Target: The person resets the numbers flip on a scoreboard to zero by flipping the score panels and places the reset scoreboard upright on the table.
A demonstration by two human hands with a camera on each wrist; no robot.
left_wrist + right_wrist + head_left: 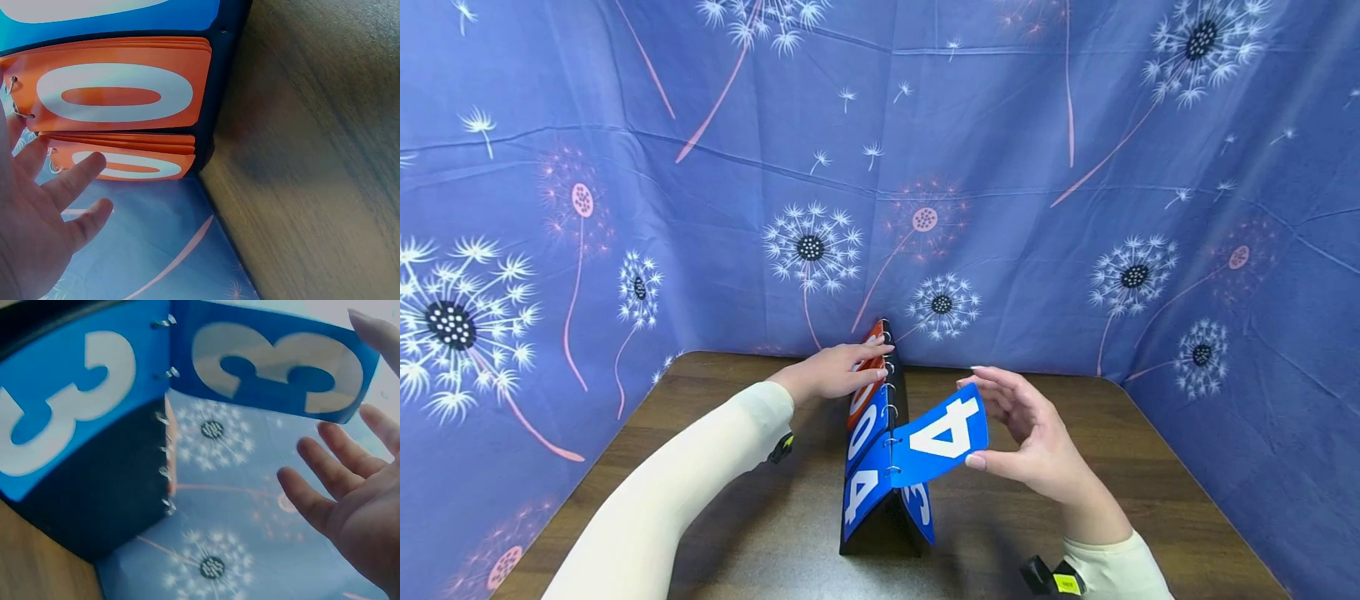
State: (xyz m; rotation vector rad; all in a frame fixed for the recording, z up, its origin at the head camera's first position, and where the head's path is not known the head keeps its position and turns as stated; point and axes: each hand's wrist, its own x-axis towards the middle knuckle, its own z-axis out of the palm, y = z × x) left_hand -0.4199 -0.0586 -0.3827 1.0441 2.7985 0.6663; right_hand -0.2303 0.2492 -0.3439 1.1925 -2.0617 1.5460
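Note:
A tent-shaped flip scoreboard [880, 533] stands on the table, its number cards hung on metal rings along the top ridge. My right hand [1037, 442] holds a blue number card [943, 437] by its outer end, thumb at one edge and fingertips at the other. The card stands out to the right from its rings, showing a 4 in the head view and a 3 on its other face in the right wrist view. My left hand [835, 371] lies over the far part of the ridge, fingers extended, beside the orange 0 cards [119, 94].
The brown wooden table [1022, 517] extends on both sides of the scoreboard. A blue cloth with dandelion prints [880, 167] hangs behind the table and along its sides. Another blue card with a 3 [112, 362] lies against the scoreboard's right face.

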